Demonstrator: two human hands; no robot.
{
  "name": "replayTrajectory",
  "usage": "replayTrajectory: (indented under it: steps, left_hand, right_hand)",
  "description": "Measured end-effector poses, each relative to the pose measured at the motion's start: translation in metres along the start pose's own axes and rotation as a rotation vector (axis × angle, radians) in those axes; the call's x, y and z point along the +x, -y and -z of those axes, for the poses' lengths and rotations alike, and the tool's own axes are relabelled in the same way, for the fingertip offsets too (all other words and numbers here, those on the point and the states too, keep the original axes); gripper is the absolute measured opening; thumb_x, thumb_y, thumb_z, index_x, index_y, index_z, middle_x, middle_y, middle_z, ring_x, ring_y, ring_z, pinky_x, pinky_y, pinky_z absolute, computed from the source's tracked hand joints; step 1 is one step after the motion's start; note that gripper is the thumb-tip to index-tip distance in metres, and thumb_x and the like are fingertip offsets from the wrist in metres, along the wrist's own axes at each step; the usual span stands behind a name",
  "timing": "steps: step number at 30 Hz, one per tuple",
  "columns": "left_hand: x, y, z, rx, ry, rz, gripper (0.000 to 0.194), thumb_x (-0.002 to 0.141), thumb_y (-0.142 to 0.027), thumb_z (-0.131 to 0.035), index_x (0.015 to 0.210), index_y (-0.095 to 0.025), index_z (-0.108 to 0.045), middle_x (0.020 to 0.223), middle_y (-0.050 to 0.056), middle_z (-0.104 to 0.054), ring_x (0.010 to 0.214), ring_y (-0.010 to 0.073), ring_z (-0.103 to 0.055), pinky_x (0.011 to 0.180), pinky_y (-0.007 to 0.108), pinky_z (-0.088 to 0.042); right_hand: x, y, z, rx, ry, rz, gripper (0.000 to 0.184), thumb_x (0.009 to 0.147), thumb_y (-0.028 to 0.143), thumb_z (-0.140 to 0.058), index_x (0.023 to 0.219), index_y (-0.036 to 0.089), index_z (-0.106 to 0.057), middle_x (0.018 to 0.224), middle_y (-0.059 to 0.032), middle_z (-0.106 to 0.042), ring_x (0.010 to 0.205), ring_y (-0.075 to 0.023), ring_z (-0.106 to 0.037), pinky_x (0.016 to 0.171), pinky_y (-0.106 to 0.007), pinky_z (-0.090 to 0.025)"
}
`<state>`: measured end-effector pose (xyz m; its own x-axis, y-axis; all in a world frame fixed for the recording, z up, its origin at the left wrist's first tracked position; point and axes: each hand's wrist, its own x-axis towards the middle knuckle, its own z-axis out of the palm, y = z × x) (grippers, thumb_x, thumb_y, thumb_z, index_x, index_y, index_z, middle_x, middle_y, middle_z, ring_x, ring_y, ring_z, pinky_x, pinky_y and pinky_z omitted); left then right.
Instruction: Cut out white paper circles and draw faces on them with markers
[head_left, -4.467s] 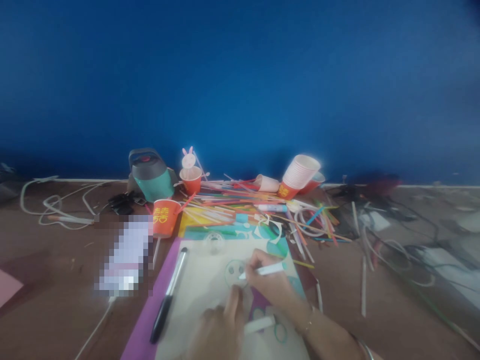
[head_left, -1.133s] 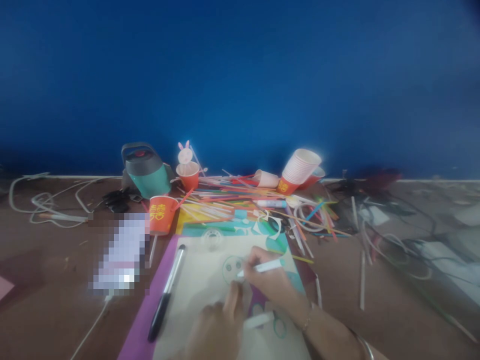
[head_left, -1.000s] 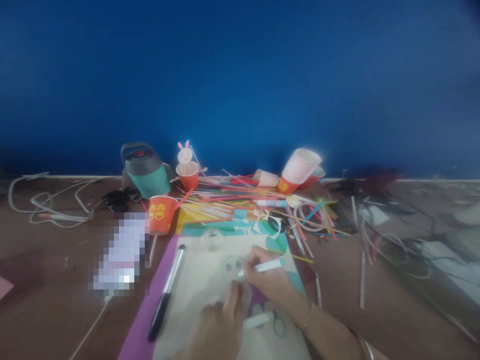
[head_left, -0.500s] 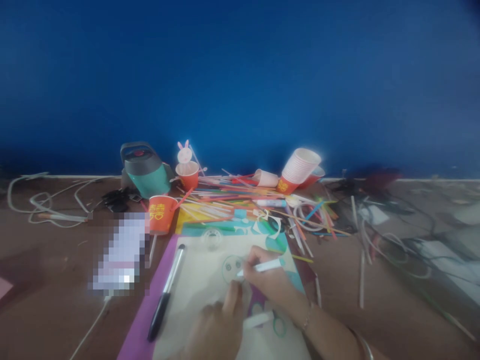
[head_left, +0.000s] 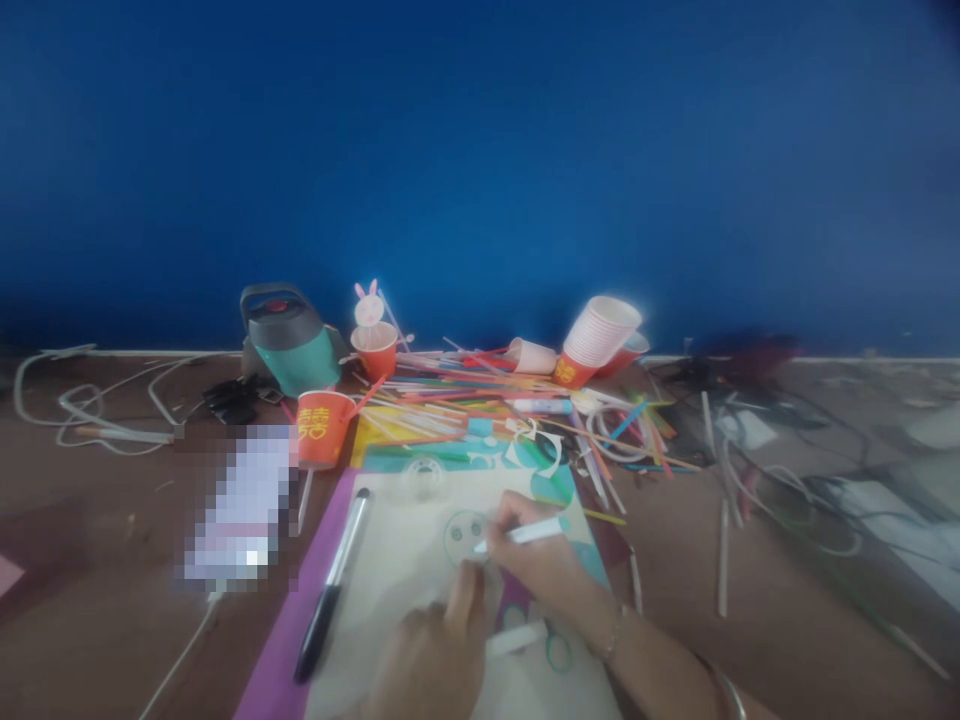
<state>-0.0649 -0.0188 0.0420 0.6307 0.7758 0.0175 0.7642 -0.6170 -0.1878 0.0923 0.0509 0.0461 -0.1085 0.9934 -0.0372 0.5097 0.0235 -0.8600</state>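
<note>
My right hand [head_left: 532, 540] is closed round a white marker [head_left: 541, 530] with a green end. The marker's tip meets a small round paper face [head_left: 457, 535], which has a green outline and two drawn eyes. My left hand [head_left: 435, 645] is closed, its bent fingers holding the lower edge of the face against a white sheet [head_left: 397, 540]. Just right of the left hand lies another white marker [head_left: 517, 638], partly hidden by it. A black and silver marker [head_left: 332, 590] rests along the sheet's left side.
Behind the sheet are a roll of clear tape [head_left: 424, 477], paper offcuts and many straws [head_left: 465, 385]. A red cup [head_left: 324, 428], a cup holding a bunny face [head_left: 375, 348], a teal jug [head_left: 296, 350] and stacked cups [head_left: 600, 338] stand further back. A blurred-out phone [head_left: 244, 500] lies left.
Since the oldest frame the view has shifted slightly, and the second drawn eye shows more detail. Over the last second both hands have barely moved; the marker tip stays on the face.
</note>
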Motion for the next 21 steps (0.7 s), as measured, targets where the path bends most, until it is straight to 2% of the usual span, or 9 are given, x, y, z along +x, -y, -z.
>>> replayTrajectory:
  steps: [10, 16, 21]
  left_hand:
    - [0.001, 0.004, -0.003, -0.102, 0.042, 0.006, 0.057, 0.076, -0.006, -0.049, 0.132, -0.017, -0.043, 0.122, 0.013, -0.053, 0.053, 0.0050, -0.058, 0.050, 0.017, -0.049]
    - [-0.006, 0.001, -0.001, -0.047, -0.009, 0.034, 0.051, 0.078, -0.006, -0.047, 0.128, -0.016, -0.050, 0.124, 0.014, -0.055, 0.056, 0.0076, -0.060, 0.052, 0.019, -0.051]
    - [-0.012, -0.002, 0.000, 0.020, -0.034, 0.090, 0.048, 0.076, -0.005, -0.049, 0.122, -0.016, -0.058, 0.126, 0.015, -0.057, 0.053, 0.0074, -0.059, 0.047, 0.018, -0.049]
  right_hand:
    - [0.005, 0.004, 0.008, 0.156, -0.074, -0.152, 0.022, 0.070, 0.028, -0.052, 0.052, 0.022, -0.041, 0.043, 0.0043, -0.051, 0.043, -0.0104, -0.044, 0.044, -0.021, -0.036]
    - [0.005, 0.003, 0.010, 0.186, -0.090, -0.175, 0.023, 0.072, 0.029, -0.053, 0.053, 0.022, -0.043, 0.044, 0.0036, -0.054, 0.043, -0.0109, -0.046, 0.044, -0.021, -0.037]
    - [0.003, 0.008, 0.008, 0.198, -0.074, -0.161, 0.025, 0.074, 0.035, -0.052, 0.055, 0.024, -0.040, 0.043, 0.0046, -0.050, 0.042, -0.0116, -0.045, 0.045, -0.023, -0.037]
